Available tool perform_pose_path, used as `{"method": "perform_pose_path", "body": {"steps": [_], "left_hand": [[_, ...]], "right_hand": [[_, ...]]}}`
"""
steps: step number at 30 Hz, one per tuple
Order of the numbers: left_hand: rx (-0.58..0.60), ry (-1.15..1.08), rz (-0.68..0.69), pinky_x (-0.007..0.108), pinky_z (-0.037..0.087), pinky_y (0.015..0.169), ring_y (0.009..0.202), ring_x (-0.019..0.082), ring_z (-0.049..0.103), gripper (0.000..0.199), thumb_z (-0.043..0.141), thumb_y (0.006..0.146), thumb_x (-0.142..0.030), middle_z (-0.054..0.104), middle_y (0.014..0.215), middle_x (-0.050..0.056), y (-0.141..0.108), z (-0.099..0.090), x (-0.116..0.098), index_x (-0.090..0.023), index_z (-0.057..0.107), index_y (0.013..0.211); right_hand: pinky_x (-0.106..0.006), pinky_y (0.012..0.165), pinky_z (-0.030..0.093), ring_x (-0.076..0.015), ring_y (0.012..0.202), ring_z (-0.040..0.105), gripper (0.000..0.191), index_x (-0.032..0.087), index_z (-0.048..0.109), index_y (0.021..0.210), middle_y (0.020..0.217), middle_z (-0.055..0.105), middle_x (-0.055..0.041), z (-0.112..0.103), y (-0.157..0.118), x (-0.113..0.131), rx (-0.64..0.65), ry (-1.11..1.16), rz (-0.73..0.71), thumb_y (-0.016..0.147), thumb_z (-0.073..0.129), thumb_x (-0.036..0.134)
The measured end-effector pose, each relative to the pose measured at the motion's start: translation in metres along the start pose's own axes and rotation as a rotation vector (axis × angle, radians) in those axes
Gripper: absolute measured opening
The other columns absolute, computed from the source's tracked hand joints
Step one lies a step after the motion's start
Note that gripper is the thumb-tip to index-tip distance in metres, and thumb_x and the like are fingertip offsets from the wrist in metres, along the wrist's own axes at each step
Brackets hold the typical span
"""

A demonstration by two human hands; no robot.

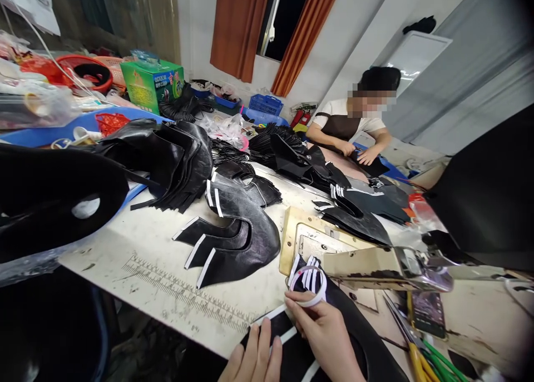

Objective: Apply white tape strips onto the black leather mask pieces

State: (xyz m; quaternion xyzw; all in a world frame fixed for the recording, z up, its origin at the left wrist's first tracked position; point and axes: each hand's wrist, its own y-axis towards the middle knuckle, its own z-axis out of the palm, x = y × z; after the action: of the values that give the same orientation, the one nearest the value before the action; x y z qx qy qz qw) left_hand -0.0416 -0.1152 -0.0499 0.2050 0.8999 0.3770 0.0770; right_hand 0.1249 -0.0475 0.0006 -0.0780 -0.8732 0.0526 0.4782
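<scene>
Head view: right hand (323, 329) pinches a white tape loop (307, 284) over a black leather piece (354, 337) at the desk's near edge; left hand (254, 360) rests flat on it, fingers open. Taping seems underway; next, press tape along an edge.

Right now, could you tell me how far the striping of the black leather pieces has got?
Done: a fanned stack of white-striped black leather pieces. In hand: the right hand holds a white tape loop over another piece, left hand pressing it. Left: a plain black heap.
</scene>
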Motion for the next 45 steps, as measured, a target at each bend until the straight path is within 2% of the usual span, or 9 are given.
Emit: {"method": "perform_pose_path", "body": {"steps": [5,15,20,23,26,29,31,39,45], "left_hand": [[-0.017,0.014,-0.009,0.026,0.039,0.074,0.099,0.011,0.059,0.04,0.032,0.097,-0.018,0.073,0.109,-0.001,0.003,0.007,0.0,-0.023,0.071,0.104],[0.034,0.105,0.049,0.028,0.039,0.071,0.094,0.01,0.054,0.032,0.04,0.097,-0.02,0.068,0.113,-0.004,0.001,0.012,0.002,-0.025,0.07,0.107],[0.091,-0.048,-0.015,0.031,0.038,0.072,0.089,0.014,0.054,0.026,0.05,0.089,-0.017,0.069,0.109,-0.001,0.006,0.007,0.007,-0.021,0.069,0.107],[0.206,-0.334,-0.15,0.032,0.04,0.075,0.087,0.018,0.056,0.03,0.058,0.085,-0.028,0.068,0.106,0.003,0.026,0.002,0.018,-0.019,0.064,0.113],[0.443,-0.686,-0.312,0.035,0.042,0.08,0.096,0.023,0.056,0.036,0.056,0.085,-0.035,0.064,0.111,0.006,0.056,0.001,0.027,-0.024,0.06,0.119],[0.712,-0.944,-0.537,0.036,0.042,0.084,0.093,0.021,0.057,0.024,0.048,0.084,-0.018,0.067,0.091,0.002,0.085,0.005,0.027,-0.026,0.069,0.093],[0.801,-1.029,-0.598,0.033,0.043,0.082,0.087,0.019,0.059,0.024,0.048,0.082,-0.015,0.068,0.08,0.001,0.098,0.008,0.025,-0.023,0.069,0.077],[0.896,-1.133,-0.699,0.024,0.043,0.067,0.072,0.015,0.063,0.021,0.05,0.077,-0.023,0.07,0.07,0.0,0.108,0.012,0.021,-0.018,0.067,0.067],[0.901,-1.077,-0.747,0.025,0.044,0.064,0.072,0.017,0.064,0.021,0.051,0.076,-0.025,0.071,0.072,0.001,0.105,0.018,0.018,-0.019,0.07,0.071]], "right_hand": [[-0.029,0.07,0.056,-0.0237,0.073,0.071,0.029,0.019,0.079,0.081,0.08,0.076,-0.0095,-0.002,0.001,0.0,-0.038,-0.057,-0.063,0.075,0.071,0.046],[-0.022,0.065,0.055,-0.0186,0.068,0.07,0.021,0.022,0.078,0.081,0.074,0.072,-0.005,-0.001,-0.003,-0.013,-0.024,-0.098,-0.177,0.081,0.069,0.04],[-0.022,0.06,0.053,-0.017,0.063,0.068,0.016,0.021,0.078,0.081,0.073,0.071,-0.0052,0.002,-0.005,-0.017,-0.026,-0.104,-0.247,0.083,0.068,0.034],[-0.021,0.061,0.053,-0.0161,0.064,0.068,0.013,0.022,0.077,0.081,0.072,0.07,-0.0039,0.0,-0.007,-0.014,-0.041,-0.082,-0.294,0.083,0.068,0.031],[-0.02,0.064,0.053,-0.0153,0.067,0.068,0.009,0.024,0.075,0.083,0.073,0.069,-0.0021,-0.006,-0.008,-0.008,-0.025,-0.005,-0.381,0.085,0.067,0.027],[-0.02,0.064,0.052,-0.0143,0.068,0.066,0.012,0.026,0.075,0.089,0.075,0.068,-0.0012,-0.014,-0.009,-0.001,0.031,0.05,-0.458,0.086,0.065,0.02],[-0.02,0.063,0.052,-0.0142,0.068,0.066,0.015,0.027,0.075,0.092,0.074,0.068,-0.0012,-0.019,-0.011,0.004,0.047,0.044,-0.476,0.087,0.063,0.019],[-0.021,0.061,0.053,-0.0136,0.066,0.065,0.018,0.019,0.071,0.099,0.077,0.062,-0.0036,-0.029,-0.02,0.001,-0.138,-0.169,-0.612,0.086,0.061,0.012],[-0.02,0.058,0.054,-0.0129,0.064,0.065,0.037,0.031,0.07,0.114,0.079,0.068,-0.0035,-0.017,-0.041,-0.013,-0.317,-0.3,-0.797,0.087,0.057,0.009]]}}
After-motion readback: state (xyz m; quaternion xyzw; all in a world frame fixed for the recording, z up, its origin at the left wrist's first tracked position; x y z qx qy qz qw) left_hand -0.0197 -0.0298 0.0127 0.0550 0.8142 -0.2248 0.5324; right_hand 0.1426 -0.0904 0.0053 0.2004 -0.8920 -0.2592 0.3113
